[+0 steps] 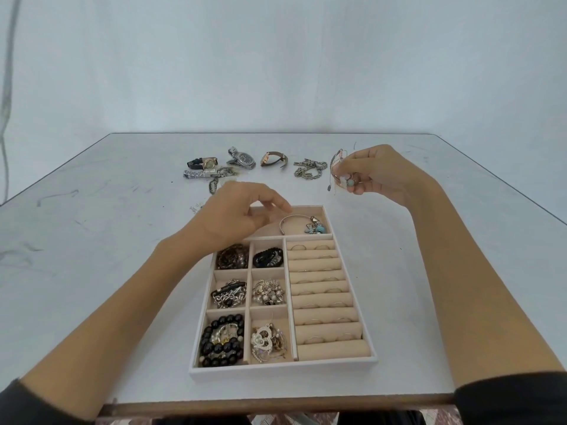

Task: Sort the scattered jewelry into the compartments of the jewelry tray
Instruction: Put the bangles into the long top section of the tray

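The beige jewelry tray (366, 354) lies in front of me, its small left compartments filled with beads, chains and brooches, with rings in the roll slots on the right. A silver bangle with blue charms (302, 227) rests in the wide far compartment. My left hand (236, 216) hovers over that compartment's left part, fingers loosely curled, holding nothing I can see. Above the table right of the tray's far end, my right hand (377, 174) pinches a bunch of thin bracelets with a pale blue bead (340, 176).
Along the far side of the grey table (92, 271) lie three watches (242, 159), a patterned strap (196, 173) and a chunky chain (310, 170). Small pieces lie left of the tray's far end (196, 207). The table's front edge runs below the tray.
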